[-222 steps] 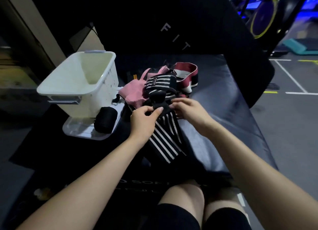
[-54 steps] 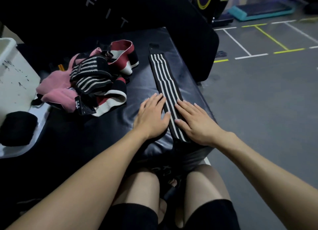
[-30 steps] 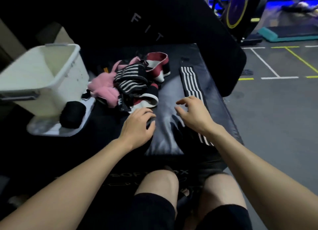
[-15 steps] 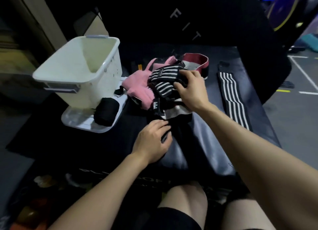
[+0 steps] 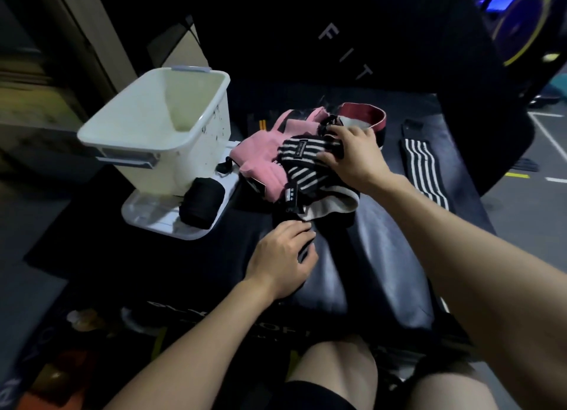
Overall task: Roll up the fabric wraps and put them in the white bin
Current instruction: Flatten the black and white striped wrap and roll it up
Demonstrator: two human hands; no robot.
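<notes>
Wraps: I've left the striped strip (image 5: 425, 170) flat and moved my right hand (image 5: 352, 158) onto the pile (image 5: 294, 164), grasping another; left hand (image 5: 283, 259) pinches a dark end.

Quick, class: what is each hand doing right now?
Left hand: fingers curled on a dark wrap on the bench.
Right hand: grips the striped wrap in the pile.

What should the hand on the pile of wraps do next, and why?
Probably lift the black-and-white striped wrap off the pile. The right hand already rests on it with fingers curled over its edge, the left hand waits near a dark strap on the black pad, and the white bin looks empty, so wraps still need rolling.
</notes>
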